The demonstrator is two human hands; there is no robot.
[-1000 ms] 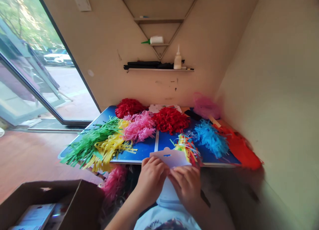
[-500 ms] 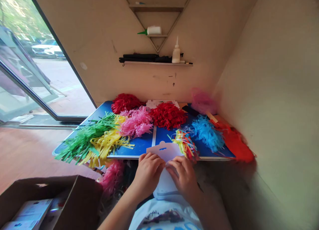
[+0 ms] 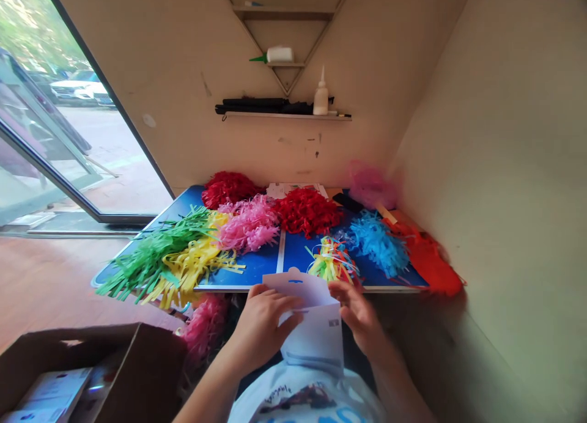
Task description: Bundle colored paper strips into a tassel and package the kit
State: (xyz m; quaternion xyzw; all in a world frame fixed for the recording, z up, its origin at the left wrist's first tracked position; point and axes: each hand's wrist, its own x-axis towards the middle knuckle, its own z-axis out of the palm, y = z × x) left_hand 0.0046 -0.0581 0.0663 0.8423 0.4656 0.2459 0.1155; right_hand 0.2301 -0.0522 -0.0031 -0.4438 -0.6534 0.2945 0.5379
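A white paper packet (image 3: 314, 337) with a hang-hole flap stands upright in front of my body, just before the table edge. Its top is open, and the flap (image 3: 293, 288) points up toward the table. My left hand (image 3: 266, 319) grips the packet's left side, its thumb and fingers reaching across the opening. On the other side, my right hand (image 3: 360, 319) has its fingers at the right edge near the top corner. The lower end rests against my white shirt (image 3: 298, 398). What lies inside the packet cannot be seen.
Fringed bundles lie on the blue table (image 3: 261, 267): green (image 3: 160, 249), yellow (image 3: 195, 264), pink (image 3: 250, 224), red (image 3: 309, 212), multicoloured (image 3: 332, 261), blue (image 3: 380, 242). An orange bundle (image 3: 433, 267) hangs over the right edge. A cardboard box (image 3: 151, 362) holding packets stands at lower left.
My hands have moved apart from the packet's middle to its two sides. The front of the packet and its opening now show. The camera view has shifted slightly.
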